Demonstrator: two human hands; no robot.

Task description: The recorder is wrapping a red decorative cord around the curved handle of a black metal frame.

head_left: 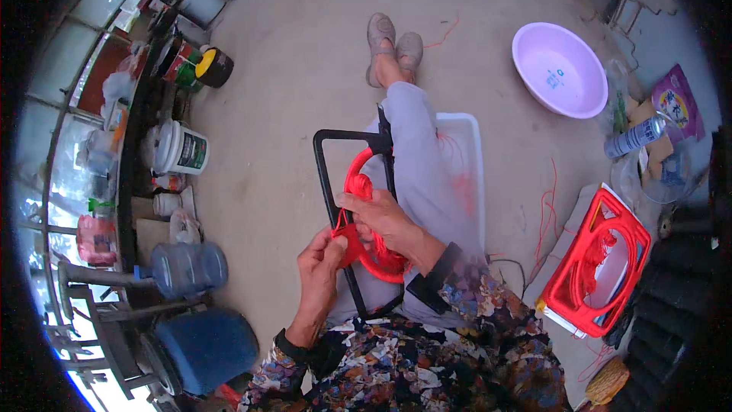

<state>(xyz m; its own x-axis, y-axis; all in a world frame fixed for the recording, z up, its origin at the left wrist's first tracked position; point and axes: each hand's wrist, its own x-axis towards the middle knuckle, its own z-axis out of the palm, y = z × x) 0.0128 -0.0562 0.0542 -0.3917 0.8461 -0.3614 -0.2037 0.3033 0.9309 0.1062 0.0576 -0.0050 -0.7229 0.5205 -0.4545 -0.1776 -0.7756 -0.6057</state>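
A black rectangular frame (324,175) lies across my lap, with a curved piece wrapped in red cord (354,168) inside it. My left hand (319,263) is closed in a pinch on red cord at the frame's left bar. A hank of red cord (360,187) is in my right hand (385,221), whose fingers are curled round it over the curved piece. More cord hangs below that hand, partly hidden by it. A finished-looking red cord-wrapped frame (639,240) with an oval centre rests to my right.
A white plastic tub (478,160) stands beside my leg, partly hidden. Farther right are a lilac basin (526,69), a spray can (637,137) and a purple packet (679,103). On the left stand a white bucket (183,149), a water jug (191,268) and a blue drum (206,351).
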